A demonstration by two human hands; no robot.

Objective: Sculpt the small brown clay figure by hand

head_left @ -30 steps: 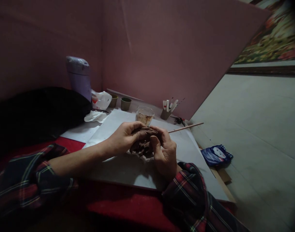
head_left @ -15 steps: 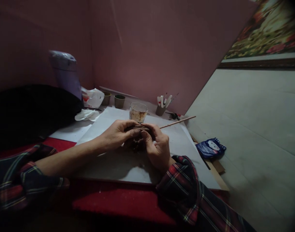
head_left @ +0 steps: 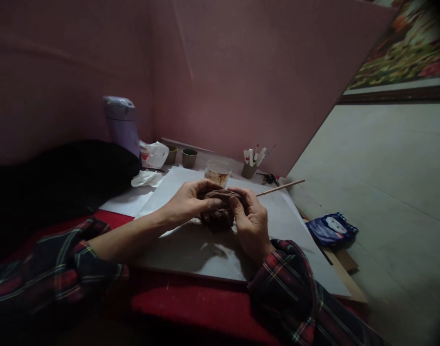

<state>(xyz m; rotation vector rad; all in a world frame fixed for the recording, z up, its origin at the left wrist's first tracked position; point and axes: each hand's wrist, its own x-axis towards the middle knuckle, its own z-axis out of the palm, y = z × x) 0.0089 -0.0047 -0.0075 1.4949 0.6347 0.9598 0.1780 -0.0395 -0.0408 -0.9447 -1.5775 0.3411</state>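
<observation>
Both hands are gripping a lump of brown clay (head_left: pixel 220 215) between them. The left hand (head_left: pixel 187 204) is curling its fingers over the top, and the right hand (head_left: pixel 253 223) is pressing a thumb into the near side. The clay is looking soft, dense and slightly sticky, probably best cupped from both sides. A glass (head_left: pixel 217 171) is standing just beyond the fingertips.

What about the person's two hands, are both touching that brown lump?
Touching. The head view shows the left hand and the right hand closed around the brown lump from either side, with both thumbs pressed on its top.
</observation>
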